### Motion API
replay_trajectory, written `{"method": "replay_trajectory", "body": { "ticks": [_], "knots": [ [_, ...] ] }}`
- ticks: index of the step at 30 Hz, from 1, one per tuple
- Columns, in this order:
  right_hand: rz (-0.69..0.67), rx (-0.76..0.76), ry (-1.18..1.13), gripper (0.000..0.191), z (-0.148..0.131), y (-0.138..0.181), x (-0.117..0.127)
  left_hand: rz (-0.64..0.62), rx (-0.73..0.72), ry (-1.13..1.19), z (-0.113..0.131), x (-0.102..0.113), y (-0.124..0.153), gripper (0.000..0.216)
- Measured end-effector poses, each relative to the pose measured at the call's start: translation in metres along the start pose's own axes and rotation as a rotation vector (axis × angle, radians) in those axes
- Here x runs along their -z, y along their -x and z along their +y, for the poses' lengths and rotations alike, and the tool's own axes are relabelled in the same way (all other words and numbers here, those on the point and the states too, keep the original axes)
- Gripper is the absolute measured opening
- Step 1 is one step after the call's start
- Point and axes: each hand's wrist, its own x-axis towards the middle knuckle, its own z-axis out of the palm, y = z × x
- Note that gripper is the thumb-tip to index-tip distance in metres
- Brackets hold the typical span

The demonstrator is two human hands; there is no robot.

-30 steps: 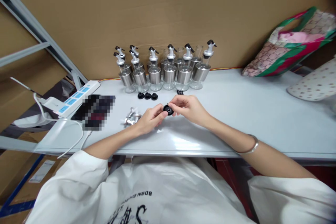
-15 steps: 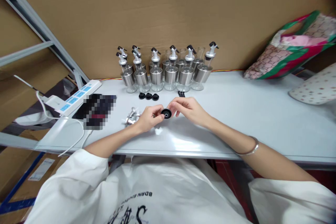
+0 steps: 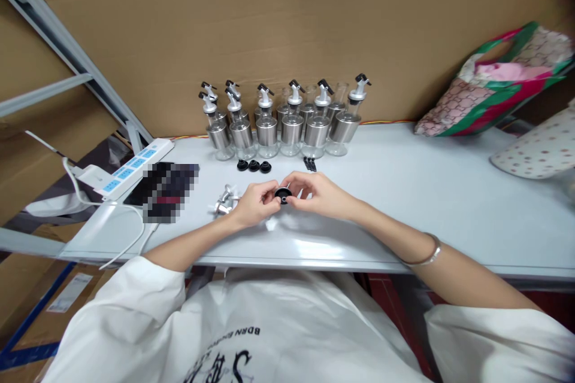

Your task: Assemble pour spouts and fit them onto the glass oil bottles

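Both my hands meet over the middle of the pale table (image 3: 404, 191). My left hand (image 3: 254, 203) and my right hand (image 3: 317, 192) pinch one small round black cap (image 3: 283, 195) between their fingertips, its centre hole facing me. Just left of my left hand lie a few silver spout pieces (image 3: 223, 201). Three more black caps (image 3: 254, 166) sit in a row behind my hands, with small black clips (image 3: 309, 163) to their right. Behind those stands a cluster of glass and steel dispenser bottles (image 3: 283, 122) with black-tipped spouts.
A white power strip (image 3: 130, 166) and a blurred dark phone (image 3: 166, 188) with a white cable lie at the table's left end. A patterned bag (image 3: 489, 81) and a dotted white cushion (image 3: 536, 149) sit at the right. Cardboard walls the back.
My right hand's fingers have closed back in on the black cap, and both hands have turned it slightly. The hands have stayed in about the same place.
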Motion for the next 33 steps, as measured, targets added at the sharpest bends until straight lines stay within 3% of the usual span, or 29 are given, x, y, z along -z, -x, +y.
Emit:
{"method": "replay_trajectory", "body": {
  "ticks": [5, 8, 13, 19, 23, 28, 30, 33],
  "knots": [
    [0.022, 0.011, -0.007, 0.020, -0.001, 0.000, -0.001, 0.056, -0.058, -0.062, -0.003, -0.002, 0.002, 0.020],
    [0.098, 0.023, -0.060, 0.023, 0.001, -0.001, -0.001, 0.139, -0.101, 0.011, -0.005, -0.002, 0.002, 0.021],
    [0.153, 0.094, -0.101, 0.022, 0.008, -0.004, 0.000, 0.176, -0.200, 0.066, -0.008, -0.002, 0.001, 0.020],
    [0.111, 0.189, 0.034, 0.020, 0.011, -0.004, 0.000, 0.190, -0.365, -0.028, -0.007, -0.004, 0.002, 0.010],
    [0.166, 0.325, 0.128, 0.013, 0.013, -0.004, -0.001, 0.233, -0.383, -0.046, -0.003, -0.001, 0.004, 0.022],
    [0.381, 0.446, 0.283, 0.025, 0.009, -0.003, 0.002, 0.115, -0.336, -0.039, 0.001, 0.002, 0.009, 0.045],
    [0.368, 0.464, 0.272, 0.021, 0.006, -0.001, 0.002, 0.035, -0.353, -0.136, 0.002, 0.003, 0.009, 0.042],
    [0.278, 0.500, 0.287, 0.017, 0.004, 0.000, -0.002, -0.132, -0.536, -0.363, 0.004, 0.002, 0.004, 0.032]
  ]
}}
